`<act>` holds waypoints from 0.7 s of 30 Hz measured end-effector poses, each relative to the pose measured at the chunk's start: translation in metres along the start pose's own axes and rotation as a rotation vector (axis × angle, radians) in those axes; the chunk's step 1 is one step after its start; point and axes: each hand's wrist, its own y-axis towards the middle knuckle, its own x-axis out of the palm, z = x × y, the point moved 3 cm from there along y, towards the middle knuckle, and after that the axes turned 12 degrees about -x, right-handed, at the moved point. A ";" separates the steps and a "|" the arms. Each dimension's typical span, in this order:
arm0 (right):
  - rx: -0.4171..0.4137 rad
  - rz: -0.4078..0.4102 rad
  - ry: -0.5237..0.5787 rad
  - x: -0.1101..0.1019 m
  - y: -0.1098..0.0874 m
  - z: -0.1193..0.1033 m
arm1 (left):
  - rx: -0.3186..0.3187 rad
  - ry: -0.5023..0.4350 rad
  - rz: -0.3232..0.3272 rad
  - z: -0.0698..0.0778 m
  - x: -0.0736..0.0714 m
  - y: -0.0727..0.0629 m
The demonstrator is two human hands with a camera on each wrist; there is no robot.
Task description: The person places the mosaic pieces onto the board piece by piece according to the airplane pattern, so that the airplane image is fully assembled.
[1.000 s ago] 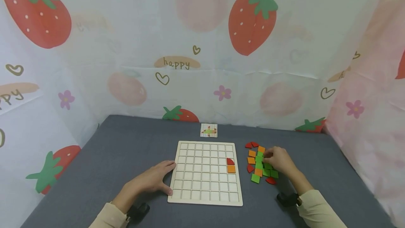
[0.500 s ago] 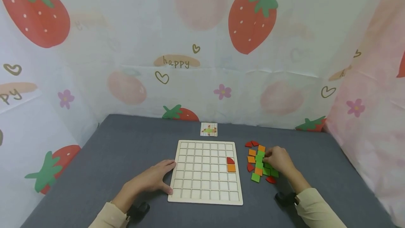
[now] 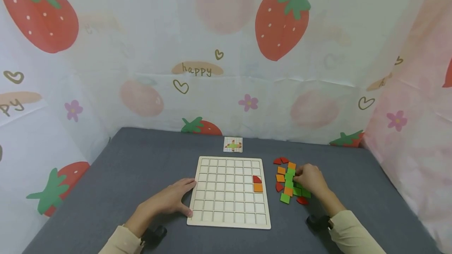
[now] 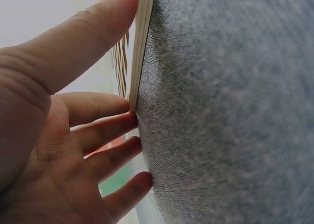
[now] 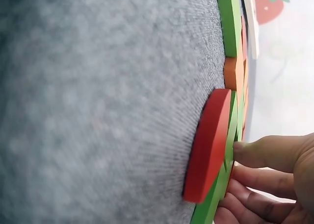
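Green, flat square tiles [image 3: 289, 184] lie right of the pale wooden grid board [image 3: 229, 196], whose left edge the loose-fingered left hand [image 3: 171, 198] touches, and the right hand [image 3: 311, 178] touching them, its grip impossible to tell, could scatter them by dragging sideways.

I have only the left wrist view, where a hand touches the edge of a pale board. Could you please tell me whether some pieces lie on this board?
Observer: Yes, a red quarter-round piece and an orange square lie in neighbouring cells of the rightmost column.
Operator: Thank you. And where is the right hand, please?
Observer: It is at the loose coloured pieces, to the right of the board.
Operator: Is there anything behind the board?
Observer: A small card, with a coloured pattern on a grid.
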 end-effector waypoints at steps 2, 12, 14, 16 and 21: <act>-0.006 0.006 0.003 0.000 0.000 0.001 | 0.004 0.000 0.002 0.000 0.000 0.000; -0.063 0.042 0.043 -0.007 -0.005 0.004 | -0.006 -0.011 -0.001 0.001 -0.001 -0.001; -0.075 0.043 0.044 -0.008 -0.005 0.004 | -0.006 -0.008 0.001 0.001 -0.001 -0.001; -0.084 0.045 0.040 -0.009 -0.006 0.003 | -0.006 -0.006 0.003 0.000 0.000 0.000; -0.105 0.056 0.033 -0.011 -0.005 0.001 | -0.008 -0.013 -0.003 0.000 0.000 0.000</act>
